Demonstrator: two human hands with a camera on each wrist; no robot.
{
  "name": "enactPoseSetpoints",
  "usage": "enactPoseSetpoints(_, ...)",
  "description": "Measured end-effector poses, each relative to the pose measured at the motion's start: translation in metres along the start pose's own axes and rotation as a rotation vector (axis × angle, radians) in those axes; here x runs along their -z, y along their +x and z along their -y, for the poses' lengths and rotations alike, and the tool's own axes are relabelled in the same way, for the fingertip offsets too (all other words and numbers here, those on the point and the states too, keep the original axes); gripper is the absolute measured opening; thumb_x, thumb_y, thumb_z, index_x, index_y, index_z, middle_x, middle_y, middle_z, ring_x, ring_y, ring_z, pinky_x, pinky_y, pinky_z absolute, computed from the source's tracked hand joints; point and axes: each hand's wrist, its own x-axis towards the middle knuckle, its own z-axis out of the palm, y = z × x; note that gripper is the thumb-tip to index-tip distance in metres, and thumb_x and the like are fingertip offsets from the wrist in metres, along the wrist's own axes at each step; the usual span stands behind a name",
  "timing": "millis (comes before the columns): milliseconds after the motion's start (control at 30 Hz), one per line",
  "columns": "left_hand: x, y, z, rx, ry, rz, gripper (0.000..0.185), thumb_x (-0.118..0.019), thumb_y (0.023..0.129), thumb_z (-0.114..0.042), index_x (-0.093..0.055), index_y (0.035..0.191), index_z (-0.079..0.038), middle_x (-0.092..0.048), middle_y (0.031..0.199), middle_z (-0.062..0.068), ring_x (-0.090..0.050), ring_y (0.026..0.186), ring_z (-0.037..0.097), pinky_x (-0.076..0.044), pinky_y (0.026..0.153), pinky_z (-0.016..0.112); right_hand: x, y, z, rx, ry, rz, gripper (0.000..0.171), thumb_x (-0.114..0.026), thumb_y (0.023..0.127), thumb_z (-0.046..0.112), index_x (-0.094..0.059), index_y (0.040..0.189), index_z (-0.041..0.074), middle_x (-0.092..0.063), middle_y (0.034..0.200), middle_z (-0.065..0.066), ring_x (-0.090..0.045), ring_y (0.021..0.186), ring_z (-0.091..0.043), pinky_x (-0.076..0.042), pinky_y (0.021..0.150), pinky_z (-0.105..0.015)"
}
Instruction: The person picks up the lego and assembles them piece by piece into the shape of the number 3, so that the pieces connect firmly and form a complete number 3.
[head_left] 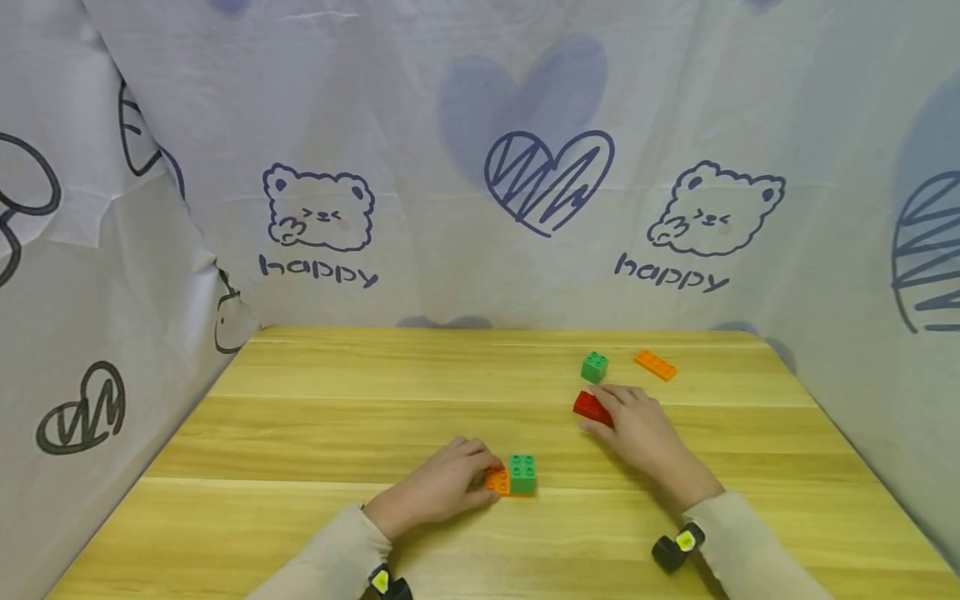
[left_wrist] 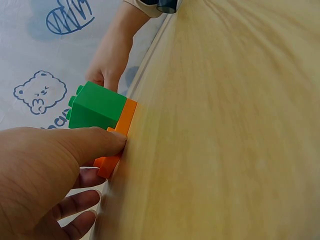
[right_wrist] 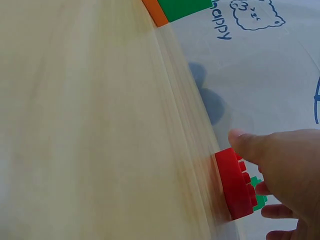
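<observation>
Apparently at a fetching step, with right hand (head_left: 637,425) parted around red studded brick (head_left: 592,407), beyond and right of green four-stud brick (head_left: 522,475); with left hand (head_left: 447,483), pinching orange studded plate (head_left: 500,482) under the latter; probably needs a firm pinch next

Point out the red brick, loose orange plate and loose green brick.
Red brick (right_wrist: 233,185): right wrist view, smooth side.
Loose orange plate (head_left: 656,365): head view, studded top.
Loose green brick (head_left: 592,372): head view, front side.

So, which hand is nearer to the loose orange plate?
Right. The right hand is just in front of the loose plate; the left hand is farther, holding the brick stack.
</observation>
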Motion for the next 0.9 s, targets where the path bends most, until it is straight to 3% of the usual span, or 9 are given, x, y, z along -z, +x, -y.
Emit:
enactPoseSetpoints(533,-0.001,-0.0004,-0.0006,0.012,-0.006,0.0,0.037,-0.069,0.092,-0.036,-0.066,0.121,-0.014,-0.061,0.114,-0.002,-0.053,0.104,0.014,-0.046,0.093,0.031,0.0002,-0.0019,-0.0029,-0.001,-0.096,0.0,0.051,-0.066,0.094,0.033,-0.059,0.132,-0.001,-0.062,0.115,-0.02,-0.056,0.104,-0.04,-0.047,0.088,-0.054)
enactPoseSetpoints(900,-0.0008,0.0001,-0.0004,0.009,-0.004,0.0,0.037,-0.069,0.092,-0.036,-0.066,0.121,-0.014,-0.06,0.115,-0.002,-0.052,0.104,0.014,-0.046,0.092,0.031,-0.0028,-0.001,-0.0047,-0.016,-0.067,0.0,0.043,-0.067,0.094,0.026,-0.062,0.127,-0.001,-0.064,0.111,-0.019,-0.059,0.101,-0.04,-0.047,0.091,-0.052)
